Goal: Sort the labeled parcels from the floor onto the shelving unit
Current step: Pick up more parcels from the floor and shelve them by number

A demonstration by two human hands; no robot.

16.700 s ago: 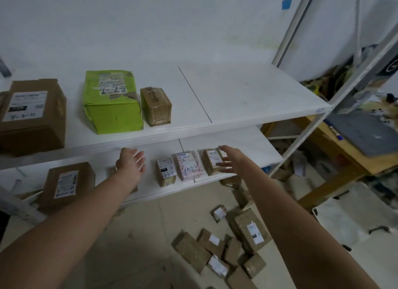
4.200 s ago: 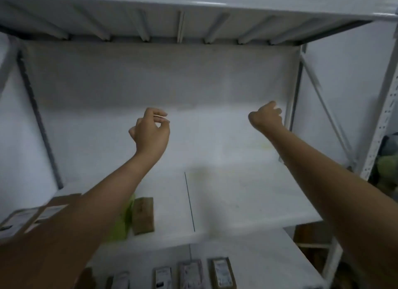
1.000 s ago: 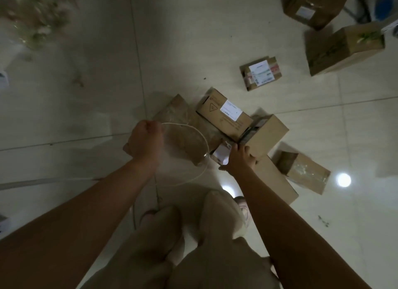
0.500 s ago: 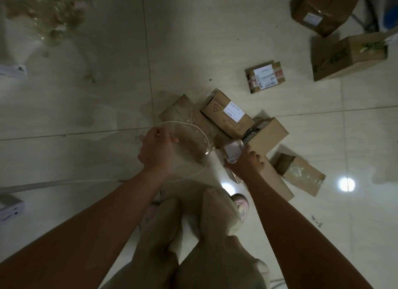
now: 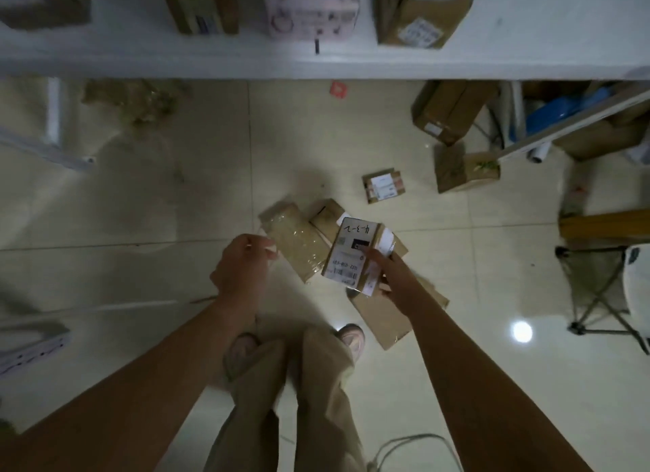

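Our right hand [image 5: 390, 274]: it grips a small labeled parcel [image 5: 348, 250] and holds it up above the floor [image 5: 176, 208].
Our left hand [image 5: 242, 264]: the fingers curl in; we cannot tell if they hold anything.
Pile of brown parcels [image 5: 295, 239]: on the floor, under our hands.
Shelf [image 5: 140, 60]: far off, with a pink parcel [image 5: 309, 11] on it.

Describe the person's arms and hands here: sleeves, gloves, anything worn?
Both forearms are bare up to the frame edge, with no sleeves in view. The left hand and right hand wear no gloves. No watch, bracelet or ring shows, though the picture is dim. Lower down are khaki trousers and light-coloured shoes.
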